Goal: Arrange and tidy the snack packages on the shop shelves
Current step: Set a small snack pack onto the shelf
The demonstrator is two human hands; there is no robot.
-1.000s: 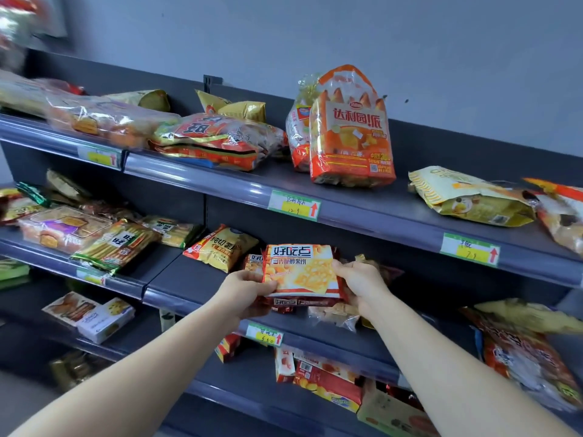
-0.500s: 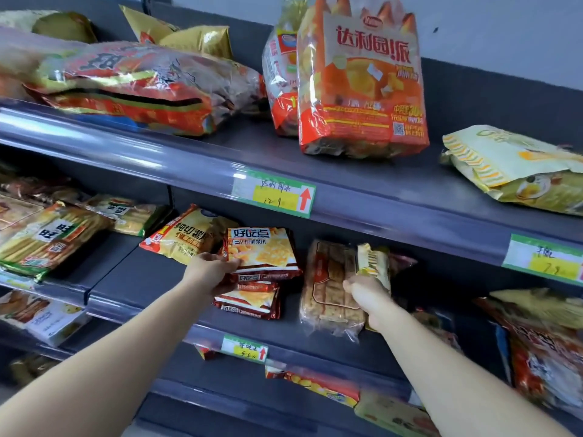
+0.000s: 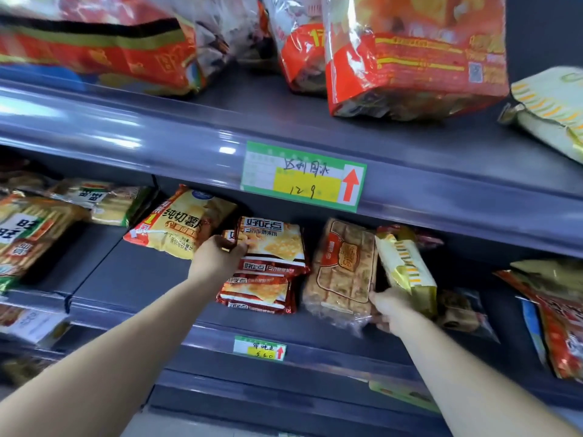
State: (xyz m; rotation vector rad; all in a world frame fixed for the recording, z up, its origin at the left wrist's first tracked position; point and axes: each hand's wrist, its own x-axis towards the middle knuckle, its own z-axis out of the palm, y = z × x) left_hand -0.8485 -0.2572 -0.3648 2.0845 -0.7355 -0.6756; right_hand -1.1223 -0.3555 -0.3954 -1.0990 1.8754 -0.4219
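On the middle shelf (image 3: pixel 132 279) lies a stack of red-and-yellow cracker packs (image 3: pixel 271 244). My left hand (image 3: pixel 217 257) grips the left edge of the top pack. To its right stands a clear pack of brown biscuits (image 3: pixel 344 266), and my right hand (image 3: pixel 391 307) holds its lower right corner. A yellow-and-gold bag (image 3: pixel 407 269) leans against that pack, just above my right hand. A yellow potato chip bag (image 3: pixel 179 225) lies behind my left hand.
Large orange-red bags (image 3: pixel 410 55) and a long red bag (image 3: pixel 94 42) crowd the top shelf, whose edge carries a green price tag (image 3: pixel 303 176). Green-and-yellow cracker packs (image 3: pixel 28 234) lie at left, red bags (image 3: pixel 558 313) at right. A lower shelf sits below.
The camera has come closer to the shelf. My left hand stays on the top cracker pack. My right hand dropped from the biscuit pack's top to its lower right corner.
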